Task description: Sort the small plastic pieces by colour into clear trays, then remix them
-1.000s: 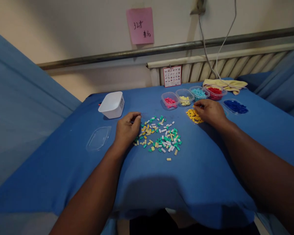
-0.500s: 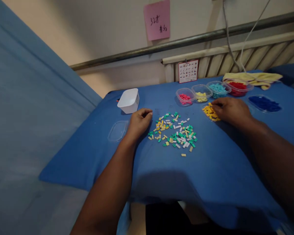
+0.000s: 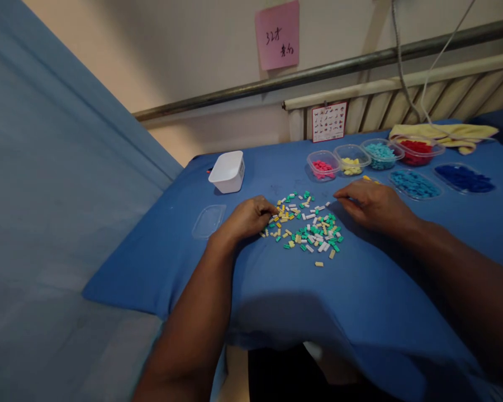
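— Head view: what do we see close to us?
— Our left hand [image 3: 247, 216], fingers curled, touches the near left edge of the pile of small bricks [image 3: 308, 226] on the blue cloth [image 3: 360, 301]. We cannot tell if it holds one.
— And our right hand [image 3: 371, 204]?
— It lies flat and loose by the pile's right side.
— Farther back?
— A white tub [image 3: 227, 171] and little tubs of pink bricks [image 3: 322, 166] and yellow bricks [image 3: 351, 163].
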`<act>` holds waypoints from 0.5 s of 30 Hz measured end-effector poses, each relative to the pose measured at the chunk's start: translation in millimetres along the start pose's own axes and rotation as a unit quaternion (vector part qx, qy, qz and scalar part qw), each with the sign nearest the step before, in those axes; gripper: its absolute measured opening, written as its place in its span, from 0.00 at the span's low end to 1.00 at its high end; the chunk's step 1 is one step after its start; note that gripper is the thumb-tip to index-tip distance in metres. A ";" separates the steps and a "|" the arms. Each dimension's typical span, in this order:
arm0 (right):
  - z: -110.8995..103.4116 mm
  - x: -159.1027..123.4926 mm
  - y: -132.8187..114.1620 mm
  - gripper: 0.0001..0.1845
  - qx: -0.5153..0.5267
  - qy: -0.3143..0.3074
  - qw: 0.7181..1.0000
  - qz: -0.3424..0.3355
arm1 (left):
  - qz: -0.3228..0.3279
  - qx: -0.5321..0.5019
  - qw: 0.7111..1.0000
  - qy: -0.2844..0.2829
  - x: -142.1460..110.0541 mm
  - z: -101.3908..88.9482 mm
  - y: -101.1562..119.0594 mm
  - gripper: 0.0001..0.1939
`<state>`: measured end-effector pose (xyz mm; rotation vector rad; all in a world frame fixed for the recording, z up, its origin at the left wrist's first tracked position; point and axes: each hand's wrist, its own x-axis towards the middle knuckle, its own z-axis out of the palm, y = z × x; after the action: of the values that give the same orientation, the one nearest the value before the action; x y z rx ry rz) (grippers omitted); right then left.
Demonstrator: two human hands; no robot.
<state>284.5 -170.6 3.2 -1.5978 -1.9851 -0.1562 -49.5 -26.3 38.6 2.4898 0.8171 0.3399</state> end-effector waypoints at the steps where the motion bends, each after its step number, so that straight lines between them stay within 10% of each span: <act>1: 0.7 -0.2 -3.1 0.17 0.012 -0.006 1.000 -0.007 | -0.006 0.001 1.000 0.001 -0.8 -1.3 -0.6 0.16; 15: 7.4 -1.2 -7.6 0.17 0.063 -0.024 0.998 0.004 | -0.032 0.018 0.999 0.002 -7.9 -10.7 25.2 0.12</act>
<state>274.8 -170.5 -1.6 -1.5416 -1.9822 0.0106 -47.5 -44.7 60.3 2.4911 0.9111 0.3111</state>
